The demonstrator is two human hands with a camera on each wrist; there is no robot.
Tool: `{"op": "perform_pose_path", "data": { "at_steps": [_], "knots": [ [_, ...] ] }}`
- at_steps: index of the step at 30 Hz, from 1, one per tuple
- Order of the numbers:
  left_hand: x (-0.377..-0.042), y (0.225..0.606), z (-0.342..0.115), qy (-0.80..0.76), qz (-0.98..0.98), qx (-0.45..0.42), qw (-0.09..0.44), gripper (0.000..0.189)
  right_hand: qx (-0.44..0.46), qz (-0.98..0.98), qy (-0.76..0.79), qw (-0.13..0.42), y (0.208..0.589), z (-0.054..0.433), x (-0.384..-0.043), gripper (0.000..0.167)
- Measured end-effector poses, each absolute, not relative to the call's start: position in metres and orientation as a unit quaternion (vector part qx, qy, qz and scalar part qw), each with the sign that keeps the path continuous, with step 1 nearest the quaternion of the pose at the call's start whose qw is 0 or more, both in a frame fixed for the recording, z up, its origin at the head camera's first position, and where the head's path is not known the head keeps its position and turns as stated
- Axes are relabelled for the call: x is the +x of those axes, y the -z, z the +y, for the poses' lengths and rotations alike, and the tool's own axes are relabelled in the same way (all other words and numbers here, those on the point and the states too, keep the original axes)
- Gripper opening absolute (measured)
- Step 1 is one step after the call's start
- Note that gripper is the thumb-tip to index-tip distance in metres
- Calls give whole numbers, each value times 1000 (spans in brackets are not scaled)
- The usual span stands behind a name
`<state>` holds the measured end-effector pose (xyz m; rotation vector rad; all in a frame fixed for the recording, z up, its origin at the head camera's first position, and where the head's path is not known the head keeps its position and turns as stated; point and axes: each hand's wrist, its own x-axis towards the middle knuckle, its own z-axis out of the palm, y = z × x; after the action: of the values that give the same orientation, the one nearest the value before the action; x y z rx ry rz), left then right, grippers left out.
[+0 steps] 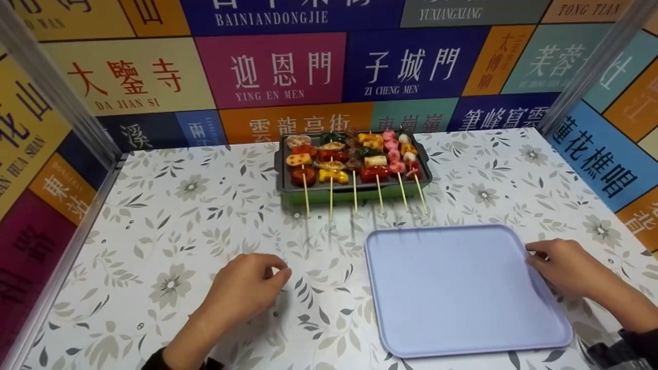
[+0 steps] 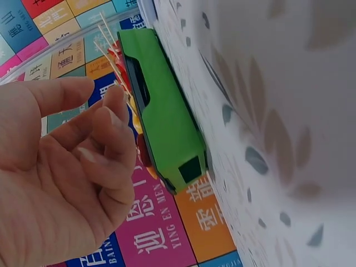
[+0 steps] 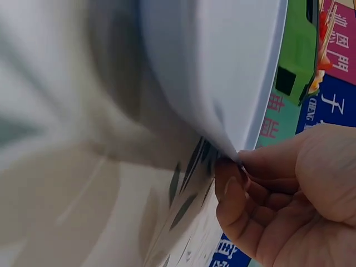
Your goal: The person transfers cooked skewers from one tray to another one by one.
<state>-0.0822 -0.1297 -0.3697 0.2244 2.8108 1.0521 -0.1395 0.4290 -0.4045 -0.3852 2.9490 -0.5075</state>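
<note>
A pale lilac rectangular tray [image 1: 462,293] lies on the table at the right. My right hand [image 1: 568,267] pinches its right rim between thumb and fingers, and the right wrist view shows the tray's edge [image 3: 245,128] meeting those fingertips. Over the tabletop left of the tray hovers my left hand [image 1: 249,282], its fingers loosely curled with nothing in them. Farther back stands a green grill with a dark top pan [image 1: 354,192], bearing several food skewers [image 1: 378,172] whose sticks point toward me. In the left wrist view the grill's green side [image 2: 167,111] shows beyond the left hand.
A floral-patterned cloth [image 1: 169,231] covers the table. Colourful panels with Chinese lettering [image 1: 272,67] form a wall behind and at both sides, with clear plastic edging [image 1: 67,87] at the left corner.
</note>
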Motion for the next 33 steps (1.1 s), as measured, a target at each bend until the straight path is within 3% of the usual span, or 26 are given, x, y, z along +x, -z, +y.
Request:
{"op": "perform_pose_path", "data": {
  "at_steps": [10,19,33],
  "knots": [
    [-89,377,-113,-343,931,101,74,18,-87,972,209,55,403,398,-140,13],
    [-91,381,-102,-337,930,121,80,21,-45,947,296,120,400,372,-140,16],
    [-93,382,-93,-304,940,63,141,43,-49,927,347,133,400,335,-147,14]
  ]
}}
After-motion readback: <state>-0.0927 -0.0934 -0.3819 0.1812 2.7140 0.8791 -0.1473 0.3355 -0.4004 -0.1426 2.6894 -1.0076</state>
